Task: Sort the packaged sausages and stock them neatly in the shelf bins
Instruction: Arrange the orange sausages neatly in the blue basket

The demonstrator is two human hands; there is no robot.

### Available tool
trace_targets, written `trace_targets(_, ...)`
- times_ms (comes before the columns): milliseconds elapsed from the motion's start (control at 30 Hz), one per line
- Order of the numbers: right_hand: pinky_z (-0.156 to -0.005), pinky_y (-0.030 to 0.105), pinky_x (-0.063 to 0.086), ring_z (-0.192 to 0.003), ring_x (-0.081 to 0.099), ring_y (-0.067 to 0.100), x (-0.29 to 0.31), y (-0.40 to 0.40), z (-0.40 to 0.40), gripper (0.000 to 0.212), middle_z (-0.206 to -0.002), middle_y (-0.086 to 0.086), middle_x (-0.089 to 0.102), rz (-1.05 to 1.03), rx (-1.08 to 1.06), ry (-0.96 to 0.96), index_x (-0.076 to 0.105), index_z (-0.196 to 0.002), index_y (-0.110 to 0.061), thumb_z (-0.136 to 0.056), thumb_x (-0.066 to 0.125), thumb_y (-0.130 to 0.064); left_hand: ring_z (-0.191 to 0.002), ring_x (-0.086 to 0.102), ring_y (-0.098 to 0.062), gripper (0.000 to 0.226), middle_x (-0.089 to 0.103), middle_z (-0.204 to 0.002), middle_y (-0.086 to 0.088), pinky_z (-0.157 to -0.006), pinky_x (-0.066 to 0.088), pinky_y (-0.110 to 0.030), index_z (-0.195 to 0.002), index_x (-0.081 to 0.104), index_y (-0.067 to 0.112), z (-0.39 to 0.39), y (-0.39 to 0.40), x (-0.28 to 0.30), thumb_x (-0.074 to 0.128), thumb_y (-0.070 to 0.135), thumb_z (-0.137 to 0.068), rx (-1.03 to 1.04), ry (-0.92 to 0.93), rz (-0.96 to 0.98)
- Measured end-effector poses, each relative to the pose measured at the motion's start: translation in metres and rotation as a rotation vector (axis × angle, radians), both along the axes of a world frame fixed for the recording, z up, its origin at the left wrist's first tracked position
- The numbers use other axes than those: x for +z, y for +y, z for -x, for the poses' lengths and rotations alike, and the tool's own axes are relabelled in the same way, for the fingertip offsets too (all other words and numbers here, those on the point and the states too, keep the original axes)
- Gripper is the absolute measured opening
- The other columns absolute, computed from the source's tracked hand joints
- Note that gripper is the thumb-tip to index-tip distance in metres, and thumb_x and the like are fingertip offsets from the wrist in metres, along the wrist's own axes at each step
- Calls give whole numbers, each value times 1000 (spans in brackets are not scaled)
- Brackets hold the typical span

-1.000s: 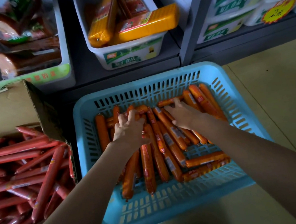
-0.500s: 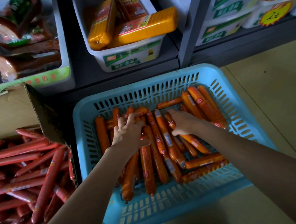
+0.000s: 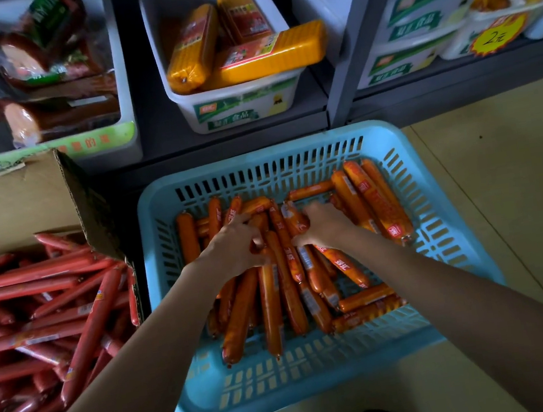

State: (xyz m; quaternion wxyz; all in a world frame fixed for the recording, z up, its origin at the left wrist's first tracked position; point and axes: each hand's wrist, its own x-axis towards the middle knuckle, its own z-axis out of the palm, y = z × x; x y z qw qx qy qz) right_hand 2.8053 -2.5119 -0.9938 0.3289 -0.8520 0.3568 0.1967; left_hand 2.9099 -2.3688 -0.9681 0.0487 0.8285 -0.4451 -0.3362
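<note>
Both hands sit in the blue basket [image 3: 455, 250], the left hand [image 3: 234, 248] and right hand [image 3: 326, 224] each curled round orange sausages [image 3: 271, 306] at its middle. The slick, crisscrossed sticks could slide out of a loose bundle and spill back into the basket, or get mixed with the red sausages [image 3: 83, 337] left of it

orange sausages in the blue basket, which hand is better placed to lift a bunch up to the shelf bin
Probably the left hand: its fingers already curl round several orange sausages. The right hand also curls onto some.
</note>
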Motion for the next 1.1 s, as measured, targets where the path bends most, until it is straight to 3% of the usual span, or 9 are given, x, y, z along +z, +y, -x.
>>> trace_targets(167,-53,25,38,-63,53,15,29,-3,12,18,-71,2,56,-38,22,-114,55,-70,-17,-77,71,-17,-145,9,-23,43,7,-157,-6,-116,21,-39,-124,58,19,3,2,-3,66,35,-84,9,-7,6)
trace_targets(233,-60,25,41,-75,56,17,54,-12,18,18,-79,0,59,6,30,-130,60,-83,-15,-76,74,-24,-146,5,-25,47,4,-157,-6,-116,21,-41,-128,55,19,5,1,-5,64,38,-86,-25,-34,-31)
trace_targets(300,-63,27,39,-77,53,16,76,-22,27,27,-75,-4,53,66,87,-101,53,-73,-18,-73,77,-32,-146,3,-26,47,6,-157,-8,-117,19,-42,-127,55,20,4,-1,-6,63,39,-86,-49,-50,-51)
trace_targets(433,-94,39,39,-96,50,21,102,-19,44,33,-84,-1,55,336,485,38,44,-63,-22,-70,72,-40,-144,7,-25,44,29,-148,-9,-116,12,-40,-122,60,16,2,-9,-2,63,40,-86,-92,-62,-102)
trace_targets(533,-70,30,51,-75,61,15,87,-6,68,19,-68,-3,58,252,680,253,47,-71,-21,-77,66,-21,-143,11,-26,44,34,-145,-8,-117,14,-41,-121,60,14,2,-11,-3,62,40,-86,-103,-62,-118)
trace_targets(600,-66,32,53,-73,60,18,64,-1,86,20,-79,-3,59,125,757,430,49,-78,-24,-75,68,-15,-144,9,-26,44,29,-149,-8,-117,16,-43,-122,59,16,1,-10,-8,63,40,-85,-91,-57,-98)
trace_targets(800,-92,29,47,-108,54,12,51,-19,110,60,-120,-8,52,-86,505,443,49,-127,-27,-74,77,-32,-146,6,-26,44,14,-155,-11,-115,23,-45,-125,57,21,2,-4,-14,63,41,-86,-64,-61,-66)
trace_targets(967,-77,22,46,-91,59,12,50,-25,107,41,-118,2,62,-27,328,312,56,-121,-17,-83,71,-20,-145,7,-28,45,22,-153,-11,-115,21,-47,-123,58,20,1,-7,-14,64,42,-84,-56,-50,-84)
trace_targets(1100,-95,28,44,-99,60,15,41,-5,80,29,-114,6,65,34,276,107,59,-119,-9,-91,62,-16,-144,12,-25,44,28,-149,-8,-114,25,-44,-122,58,20,1,-6,-10,63,43,-85,-38,-14,-85)
